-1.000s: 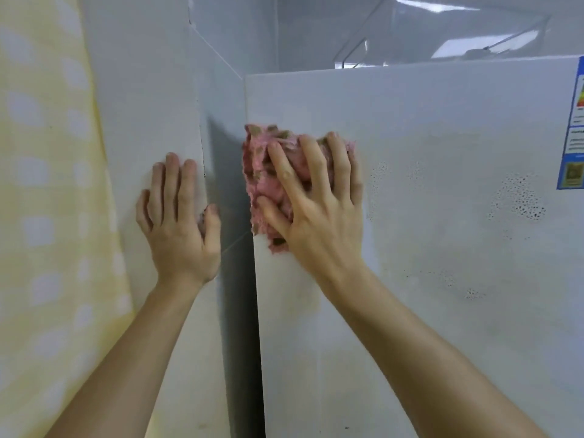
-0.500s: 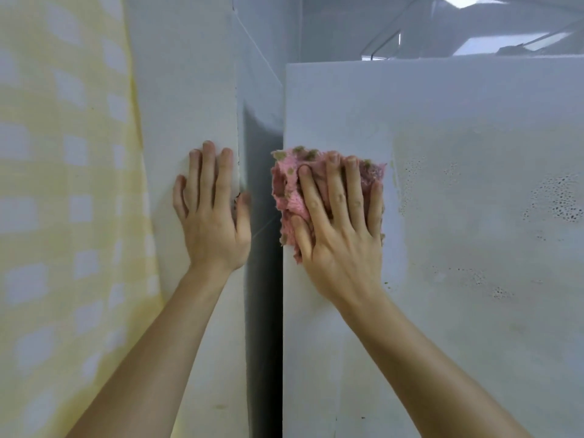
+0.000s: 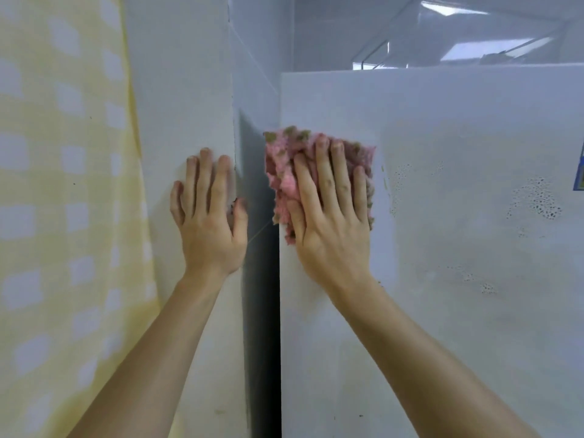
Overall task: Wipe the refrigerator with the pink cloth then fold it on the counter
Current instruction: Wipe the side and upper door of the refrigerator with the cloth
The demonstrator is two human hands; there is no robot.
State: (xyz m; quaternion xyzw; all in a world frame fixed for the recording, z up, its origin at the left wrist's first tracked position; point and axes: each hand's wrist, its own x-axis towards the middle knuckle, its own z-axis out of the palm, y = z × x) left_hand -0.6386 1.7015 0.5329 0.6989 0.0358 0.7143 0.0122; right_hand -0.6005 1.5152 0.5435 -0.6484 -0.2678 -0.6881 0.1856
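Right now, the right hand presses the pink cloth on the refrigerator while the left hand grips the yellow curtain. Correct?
No. The head view shows the left hand resting flat on the white wall, beside the yellow curtain, not gripping it. The right hand does press the pink cloth on the refrigerator.

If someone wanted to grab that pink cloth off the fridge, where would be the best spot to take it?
Probably its left edge. The pink cloth lies bunched flat against the refrigerator under the right hand, whose fingers are straight. That edge juts past the refrigerator's corner into the gap, so a thumb and finger could pinch it, coming from the left.
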